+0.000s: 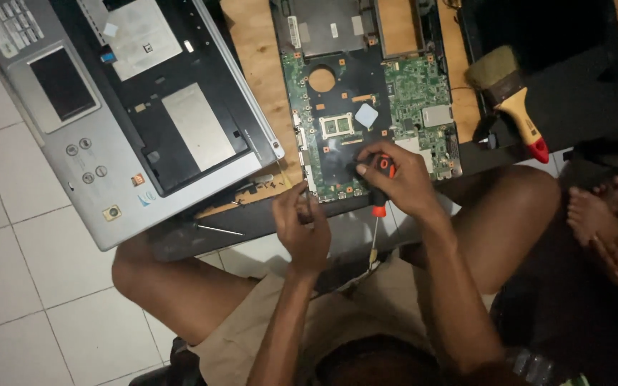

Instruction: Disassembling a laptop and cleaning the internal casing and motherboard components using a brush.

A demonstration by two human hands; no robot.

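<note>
Screwdriver [378, 187] in right hand [395, 179] over motherboard [366, 107]; left hand [302, 221] curled, contents unclear.

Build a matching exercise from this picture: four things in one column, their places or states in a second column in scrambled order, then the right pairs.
Things
1. screwdriver
2. paintbrush
3. laptop casing
4. motherboard

Places or states
A. lying at the right, bristles pointing up-left
B. gripped in the right hand, shaft pointing down
C. green and dark, on the wooden table at centre
D. silver, lying open at the left

Pairs: 1-B, 2-A, 3-D, 4-C
</note>
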